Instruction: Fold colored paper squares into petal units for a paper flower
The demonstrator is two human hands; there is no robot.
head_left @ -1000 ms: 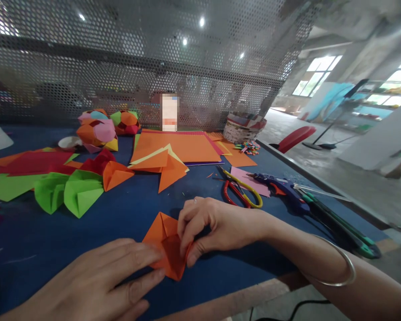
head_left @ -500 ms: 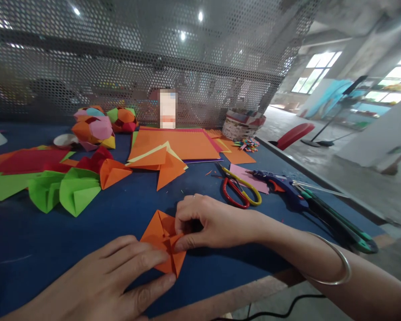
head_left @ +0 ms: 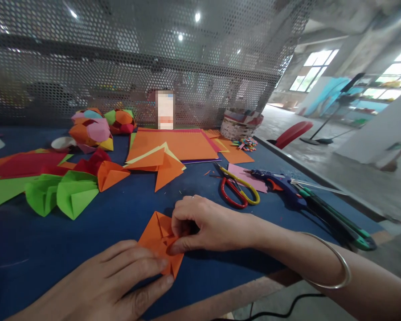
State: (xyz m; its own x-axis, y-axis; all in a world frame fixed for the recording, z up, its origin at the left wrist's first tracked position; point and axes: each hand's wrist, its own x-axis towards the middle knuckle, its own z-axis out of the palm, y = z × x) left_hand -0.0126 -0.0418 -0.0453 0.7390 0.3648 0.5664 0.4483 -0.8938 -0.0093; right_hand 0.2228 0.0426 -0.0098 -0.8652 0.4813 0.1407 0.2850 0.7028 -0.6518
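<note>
On the blue tabletop near its front edge lies a folded square of orange paper (head_left: 151, 232), its corners turned in toward the middle. My left hand (head_left: 120, 278) rests on its lower left part, palm down with the fingers stretched out. My right hand (head_left: 202, 223) pinches the paper's right side between thumb and bent fingers; the fingertips partly hide the fold there. Just beyond that hand are scissors (head_left: 234, 192) with one red and one yellow handle. Folded green paper pieces (head_left: 76, 191) and an orange one (head_left: 110, 174) sit farther left.
Behind are stacked orange sheets (head_left: 173, 147), finished paper balls (head_left: 92, 131) and a woven basket (head_left: 242, 123). To the right lie a pink sheet (head_left: 257, 182), a hot glue gun (head_left: 284, 187) and a green-and-black tool (head_left: 341, 220). A perforated metal screen (head_left: 120, 53) rises at the back.
The flap under my right fingertips lies flatter over the paper's middle. Both hands stay at nearly the same places on the paper, and the whole view has shifted slightly.
</note>
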